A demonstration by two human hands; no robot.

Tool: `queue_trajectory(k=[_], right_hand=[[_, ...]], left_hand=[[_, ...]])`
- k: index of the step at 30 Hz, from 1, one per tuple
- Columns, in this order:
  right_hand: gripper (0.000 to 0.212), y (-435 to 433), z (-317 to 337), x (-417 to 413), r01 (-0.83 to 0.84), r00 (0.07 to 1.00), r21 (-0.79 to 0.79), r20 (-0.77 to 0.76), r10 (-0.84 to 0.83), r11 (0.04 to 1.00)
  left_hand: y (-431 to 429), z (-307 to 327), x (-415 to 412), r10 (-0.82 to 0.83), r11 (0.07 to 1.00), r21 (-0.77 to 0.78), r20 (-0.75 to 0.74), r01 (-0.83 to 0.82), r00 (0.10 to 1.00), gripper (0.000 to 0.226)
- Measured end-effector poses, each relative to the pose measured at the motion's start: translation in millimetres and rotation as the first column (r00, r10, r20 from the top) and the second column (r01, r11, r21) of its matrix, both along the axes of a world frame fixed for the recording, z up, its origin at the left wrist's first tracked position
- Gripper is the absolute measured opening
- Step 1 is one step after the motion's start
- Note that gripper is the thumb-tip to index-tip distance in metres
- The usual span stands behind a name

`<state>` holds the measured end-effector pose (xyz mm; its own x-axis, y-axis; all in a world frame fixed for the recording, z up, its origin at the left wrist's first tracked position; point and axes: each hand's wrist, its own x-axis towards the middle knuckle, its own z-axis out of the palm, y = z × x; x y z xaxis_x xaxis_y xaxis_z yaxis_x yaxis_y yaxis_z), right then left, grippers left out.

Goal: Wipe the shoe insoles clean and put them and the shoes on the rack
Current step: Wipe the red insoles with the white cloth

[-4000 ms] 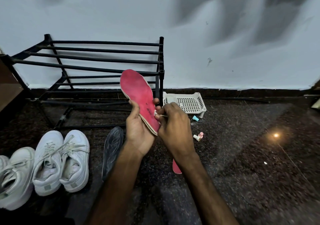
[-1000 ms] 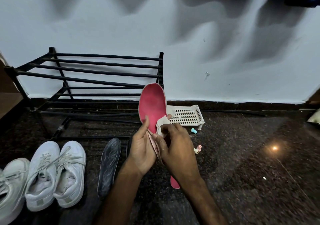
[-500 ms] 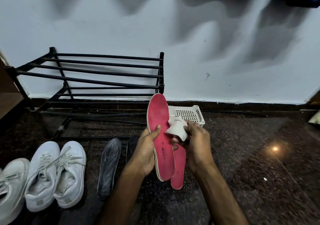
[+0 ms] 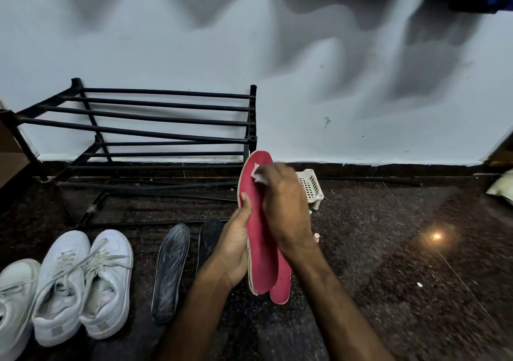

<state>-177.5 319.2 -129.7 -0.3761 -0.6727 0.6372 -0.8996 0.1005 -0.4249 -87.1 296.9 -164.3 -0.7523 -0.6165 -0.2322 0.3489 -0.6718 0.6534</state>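
My left hand (image 4: 233,247) grips a red insole (image 4: 259,249) by its left edge, holding it upright with the red face toward me. My right hand (image 4: 283,208) presses a small white wipe (image 4: 256,173) against the insole's upper part. A second red insole (image 4: 283,285) lies on the floor just behind the held one. Two dark insoles (image 4: 170,272) (image 4: 209,238) lie on the floor to the left. White sneakers (image 4: 86,283) stand at the lower left. The black shoe rack (image 4: 155,122) stands bare against the wall.
A white plastic basket (image 4: 312,187) sits on the floor behind my right hand, with a small pink-capped bottle (image 4: 316,237) near it. Another white shoe (image 4: 14,299) is at the far left edge. The floor is dark speckled stone.
The insole has been turned face-on and lowered. My right hand has moved the wipe from the insole's side up onto its upper face.
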Motion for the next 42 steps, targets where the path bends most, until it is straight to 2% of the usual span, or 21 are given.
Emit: queue_trajectory(k=[2, 4, 7, 9, 13, 16, 18, 20, 22, 24, 25, 28, 30, 32, 34, 36, 39, 42], right_hand=[[0.024, 0.8, -11.9, 5.9, 0.004, 0.998, 0.038, 0.067, -0.006, 0.999], [0.022, 4.4, -17.7, 10.9, -0.04, 0.985, -0.02, 0.165, 0.043, 0.999], [0.018, 16.1, -21.7, 25.3, -0.129, 0.97, -0.017, 0.206, 0.13, 0.991], [0.026, 23.4, -23.4, 29.4, -0.142, 0.957, 0.0, 0.256, 0.137, 0.99], [0.033, 36.1, -30.9, 22.1, -0.101, 0.964, 0.029, 0.249, 0.091, 0.994], [0.043, 50.5, -33.0, 20.3, -0.169, 0.947, 0.034, 0.283, 0.153, 0.985], [0.044, 56.3, -27.2, 15.9, -0.246, 0.917, 0.056, 0.337, 0.213, 0.968], [0.038, 57.1, -13.3, 8.1, -0.273, 0.862, 0.046, 0.455, 0.223, 0.961], [0.033, 50.3, 4.2, -2.3, -0.164, 0.832, -0.071, 0.525, 0.177, 0.984], [0.04, 34.1, 17.7, -12.2, -0.036, 0.918, -0.156, 0.386, 0.095, 0.987], [0.045, 24.4, 20.6, -13.5, -0.036, 0.954, -0.15, 0.29, 0.079, 0.988], [0.038, 2.2, 7.5, -2.0, -0.136, 0.981, 0.046, 0.148, 0.128, 0.99], [0.03, 6.1, -9.1, 12.6, -0.147, 0.978, 0.052, 0.154, 0.137, 0.988], [0.033, 16.3, -25.5, 24.9, -0.139, 0.968, 0.007, 0.21, 0.135, 0.99], [0.04, 28.5, -35.5, 33.8, -0.125, 0.964, -0.006, 0.236, 0.122, 0.992], [0.046, 37.9, -43.9, 37.6, -0.13, 0.963, 0.002, 0.237, 0.126, 0.991], [0.044, 48.3, -50.5, 40.0, -0.182, 0.957, 0.063, 0.243, 0.162, 0.981], [0.033, 55.5, -49.9, 48.7, -0.232, 0.929, 0.097, 0.317, 0.191, 0.968]], left_hand=[[0.3, -1.8, 0.5, -0.022, 0.999, 0.041, -0.006, 0.023, 1.0, 0.057], [-2.1, -4.9, 1.1, -0.007, 0.997, 0.083, -0.017, 0.009, 1.0, 0.059], [-2.2, -6.8, 0.7, 0.061, 0.986, 0.161, -0.06, -0.051, 0.996, 0.055], [-1.0, -6.8, -1.6, 0.071, 0.979, 0.196, -0.059, -0.058, 0.996, 0.055], [-1.8, -7.4, -0.5, -0.033, 0.984, 0.175, -0.013, 0.035, 0.999, 0.081], [-9.4, -7.0, 1.8, -0.028, 0.983, 0.181, -0.027, 0.033, 0.999, 0.092], [-10.9, -5.2, 1.9, -0.034, 0.981, 0.19, -0.047, 0.043, 0.998, 0.092], [-8.8, -2.7, 2.1, -0.046, 0.983, 0.174, -0.048, 0.054, 0.998, 0.086], [-5.7, -1.1, 1.0, -0.046, 0.988, 0.146, -0.048, 0.053, 0.998, 0.074], [-1.9, 0.3, -0.5, -0.049, 0.991, 0.122, -0.037, 0.053, 0.998, 0.067], [-0.2, 2.4, -1.3, -0.048, 0.992, 0.117, -0.036, 0.052, 0.998, 0.067], [2.4, 3.5, -2.9, -0.04, 0.987, 0.151, -0.06, 0.049, 0.997, 0.067], [-3.2, 0.5, -1.0, 0.026, 0.974, 0.228, -0.092, -0.004, 0.995, 0.064], [-12.6, -5.9, 2.6, 0.072, 0.962, 0.268, -0.096, -0.044, 0.993, 0.071], [-16.8, -8.9, 4.3, 0.032, 0.966, 0.258, -0.07, -0.013, 0.997, 0.087], [-17.7, -15.2, 3.5, -0.01, 0.956, 0.292, -0.04, 0.021, 0.999, 0.093], [-21.2, -22.9, 1.8, -0.007, 0.95, 0.311, -0.005, 0.008, 1.0, 0.09], [-26.7, -23.0, 6.0, 0.063, 0.946, 0.32, -0.002, -0.059, 0.998, 0.078]])
